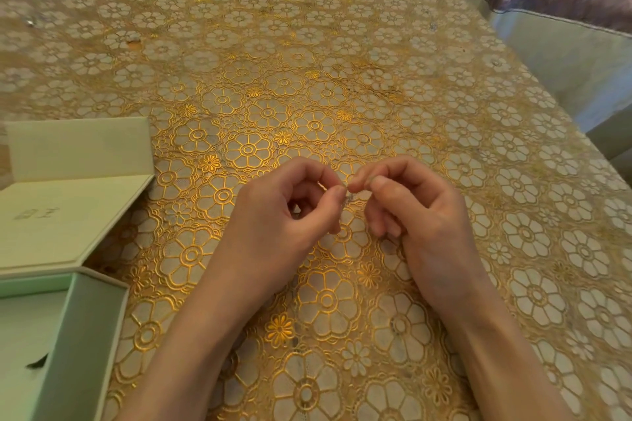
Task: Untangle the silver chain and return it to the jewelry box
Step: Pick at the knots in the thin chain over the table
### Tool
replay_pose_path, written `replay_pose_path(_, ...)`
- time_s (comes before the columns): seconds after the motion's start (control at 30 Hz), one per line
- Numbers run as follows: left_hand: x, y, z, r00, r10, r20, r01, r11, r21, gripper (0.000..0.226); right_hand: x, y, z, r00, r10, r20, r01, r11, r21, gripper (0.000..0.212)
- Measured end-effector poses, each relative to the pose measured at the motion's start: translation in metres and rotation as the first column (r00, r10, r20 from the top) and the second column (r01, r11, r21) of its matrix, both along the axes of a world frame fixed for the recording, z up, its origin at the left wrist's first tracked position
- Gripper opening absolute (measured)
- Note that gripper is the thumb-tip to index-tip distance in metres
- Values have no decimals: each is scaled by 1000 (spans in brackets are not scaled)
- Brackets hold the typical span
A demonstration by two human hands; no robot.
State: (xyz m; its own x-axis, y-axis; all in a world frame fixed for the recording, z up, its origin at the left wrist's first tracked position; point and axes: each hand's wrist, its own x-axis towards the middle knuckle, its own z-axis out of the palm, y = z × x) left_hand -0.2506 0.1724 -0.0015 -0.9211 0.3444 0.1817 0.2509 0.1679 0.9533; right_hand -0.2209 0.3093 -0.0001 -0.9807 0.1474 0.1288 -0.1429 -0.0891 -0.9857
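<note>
Silver chain is held in the air between two hands just above the worktop, only a tiny glinting bit showing. The untangling step seems under way. Left hand and right hand meet fingertip to fingertip, each grip closed to a fine thumb-and-forefinger pinch on the chain, other fingers curled. Next, judging by this, comes gently teasing the knot apart, then carrying the chain to the open pale green jewelry box, well to the left.

faint unreadable marks, box lid
</note>
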Motion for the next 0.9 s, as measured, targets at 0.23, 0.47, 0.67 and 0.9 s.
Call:
replay_pose_path(0.23, 2, 2, 1, 1000, 5, -29, -6, 999, -37, 4, 0, 1, 1, 999, -21, 36, 25, 996, -89, 11)
replay_pose_path(0.47, 3, 2, 1, 999, 18, -40, -20, 999, -43, 5, -1, 1, 2, 998, -35, 59, 40, 996, -83, 8)
replay_pose_path(0.67, 2, 4, 1, 999, 25, -38, -26, 998, -50, 6, -1, 2, 1, 999, -8, 42, 12, 994, -105, 8)
replay_pose_path(0.9, 2, 2, 0, 998, 2, -64, -6, 998, -67, 3, -2, 2, 0, 1000, 6, 26, -3, 993, -114, 7)
